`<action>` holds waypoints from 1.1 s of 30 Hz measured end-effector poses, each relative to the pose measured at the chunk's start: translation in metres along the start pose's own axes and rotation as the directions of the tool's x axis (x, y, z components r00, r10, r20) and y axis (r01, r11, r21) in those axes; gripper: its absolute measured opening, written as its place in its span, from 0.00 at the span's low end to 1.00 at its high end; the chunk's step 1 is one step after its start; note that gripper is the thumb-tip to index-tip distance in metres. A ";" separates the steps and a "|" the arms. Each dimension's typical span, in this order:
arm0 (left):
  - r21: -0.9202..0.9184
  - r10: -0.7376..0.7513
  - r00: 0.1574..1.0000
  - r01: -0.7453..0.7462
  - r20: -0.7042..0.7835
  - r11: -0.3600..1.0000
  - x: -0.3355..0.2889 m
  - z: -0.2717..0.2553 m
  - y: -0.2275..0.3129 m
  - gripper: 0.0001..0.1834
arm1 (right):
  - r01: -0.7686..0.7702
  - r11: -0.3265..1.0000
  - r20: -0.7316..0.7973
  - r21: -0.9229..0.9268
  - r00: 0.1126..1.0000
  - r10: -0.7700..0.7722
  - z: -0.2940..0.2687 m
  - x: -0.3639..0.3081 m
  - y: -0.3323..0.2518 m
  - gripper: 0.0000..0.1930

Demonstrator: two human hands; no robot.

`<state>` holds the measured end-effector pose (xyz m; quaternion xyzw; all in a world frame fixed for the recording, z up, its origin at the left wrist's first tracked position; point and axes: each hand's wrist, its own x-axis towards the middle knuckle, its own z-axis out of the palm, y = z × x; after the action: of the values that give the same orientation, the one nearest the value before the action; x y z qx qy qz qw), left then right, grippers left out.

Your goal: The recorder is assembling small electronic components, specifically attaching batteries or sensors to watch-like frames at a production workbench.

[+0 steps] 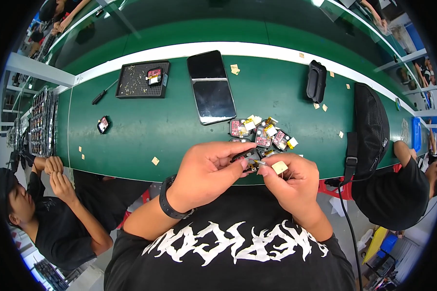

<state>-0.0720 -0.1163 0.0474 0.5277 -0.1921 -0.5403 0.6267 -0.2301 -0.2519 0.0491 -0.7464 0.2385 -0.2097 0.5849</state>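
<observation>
My left hand (206,172) grips a small black electronic module (246,157) just above the near edge of the green table (145,126). My right hand (289,182) meets it from the right, pinching a small beige sticker (279,167) between thumb and fingers against the module's end. A black band sits on my left wrist. Just beyond my fingers lies a heap of several similar small modules (262,133) with red and yellow parts.
A dark phone (211,87) lies on the table's centre, a black parts tray (143,79) and screwdriver (102,94) to its left, a lone module (103,124) further left. A black case (316,80) and black bag (371,126) lie right. People sit at both sides.
</observation>
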 end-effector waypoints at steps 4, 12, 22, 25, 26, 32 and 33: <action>0.038 -0.021 0.999 0.022 -0.033 0.999 0.002 -0.001 -0.002 0.18 | -0.066 0.997 -0.023 0.032 0.997 0.067 0.005 0.000 0.002 0.07; 0.079 0.092 0.996 -0.091 -0.016 0.993 0.003 -0.002 -0.010 0.19 | 0.034 0.999 -0.062 -0.039 0.997 -0.037 0.012 0.003 0.010 0.07; 0.319 0.183 0.973 -0.218 0.137 0.922 0.000 -0.016 -0.012 0.20 | -0.215 0.892 -0.128 0.398 0.949 0.286 0.019 0.003 0.017 0.06; 0.382 0.216 0.963 -0.264 0.163 0.886 0.000 -0.016 -0.010 0.20 | -0.337 0.880 0.118 0.335 0.941 0.316 0.010 0.003 0.019 0.08; 0.431 0.219 0.961 -0.271 0.165 0.861 0.000 -0.016 -0.009 0.21 | -0.371 0.850 0.141 0.374 0.929 0.343 0.011 0.004 0.016 0.08; 0.430 0.150 0.977 -0.203 0.153 0.880 -0.003 -0.011 -0.010 0.20 | -0.433 0.791 0.210 0.433 0.901 0.379 0.011 0.003 0.004 0.07; 0.430 0.149 0.977 -0.201 0.153 0.880 -0.004 -0.011 -0.008 0.20 | -0.448 0.785 0.211 0.428 0.894 0.396 0.012 0.004 0.000 0.07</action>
<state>-0.0681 -0.1071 0.0376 0.6046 -0.3927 -0.4531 0.5243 -0.2204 -0.2451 0.0461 -0.5217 0.3096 -0.0833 0.7906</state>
